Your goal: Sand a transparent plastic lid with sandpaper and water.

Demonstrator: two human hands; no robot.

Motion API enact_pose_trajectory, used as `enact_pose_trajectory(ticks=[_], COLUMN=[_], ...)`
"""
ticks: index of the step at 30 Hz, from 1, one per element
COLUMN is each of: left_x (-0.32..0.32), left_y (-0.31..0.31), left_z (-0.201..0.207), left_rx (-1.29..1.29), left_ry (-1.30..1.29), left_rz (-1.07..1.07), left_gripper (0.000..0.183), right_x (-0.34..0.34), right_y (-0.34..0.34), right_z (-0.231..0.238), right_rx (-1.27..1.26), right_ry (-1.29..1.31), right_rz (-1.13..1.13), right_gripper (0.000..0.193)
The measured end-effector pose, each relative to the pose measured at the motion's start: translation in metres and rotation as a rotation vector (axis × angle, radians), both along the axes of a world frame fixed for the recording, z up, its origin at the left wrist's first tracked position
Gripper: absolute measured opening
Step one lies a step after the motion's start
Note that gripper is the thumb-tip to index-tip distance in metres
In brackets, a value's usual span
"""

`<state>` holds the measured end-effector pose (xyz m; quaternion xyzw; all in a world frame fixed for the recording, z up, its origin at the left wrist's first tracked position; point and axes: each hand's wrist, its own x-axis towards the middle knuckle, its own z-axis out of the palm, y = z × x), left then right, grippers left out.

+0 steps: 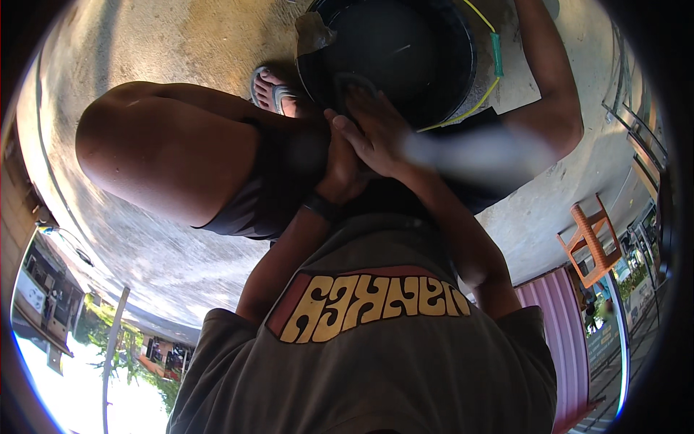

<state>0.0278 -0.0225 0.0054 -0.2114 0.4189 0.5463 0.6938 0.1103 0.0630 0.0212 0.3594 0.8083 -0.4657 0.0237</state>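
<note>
My right hand (pixel 376 134) reaches over the near rim of a round black basin (pixel 463 79), its fingers stretched out and pressed close together. Beyond those fingertips shows a dark rounded edge, too dim to name. Against the thumb side of the right hand lies my left hand (pixel 343 165), a black band (pixel 322 207) around its wrist. One digit of the left hand points up; its other fingers are hidden behind the right hand. Dark liquid (pixel 394 54) seems to fill the basin. A rough brownish-grey piece (pixel 314 33) rests at the basin's left rim.
My bare left knee (pixel 119 141) and bent right leg (pixel 557 94) flank the basin. A grey flip-flop (pixel 288 95) is on my left foot. A yellow cord with a green sleeve (pixel 497 54) curves along the basin's right. An orange plastic stool (pixel 593 242) stands on the concrete floor (pixel 181 43).
</note>
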Motion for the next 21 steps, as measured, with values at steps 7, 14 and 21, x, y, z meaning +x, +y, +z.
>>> enact_pose_trajectory(ticks=[7,14,21], left_x=[-0.003,-0.005,-0.004], left_y=[0.01,0.004,0.007], left_z=[0.01,0.006,0.006], left_rx=[-0.061,0.054,0.033], left_ry=[-0.037,0.129,0.01], left_rz=[-0.021,-0.132,-0.035], left_gripper=[0.078,0.086,0.087], right_x=[-0.002,0.017,0.002], right_y=[0.013,-0.019,-0.007], right_z=[-0.003,0.02,0.001], right_rx=[0.017,0.12,0.1], right_ry=[0.019,0.036,0.079], right_rz=[-0.038,0.01,-0.037], right_gripper=[0.073,0.063,0.053])
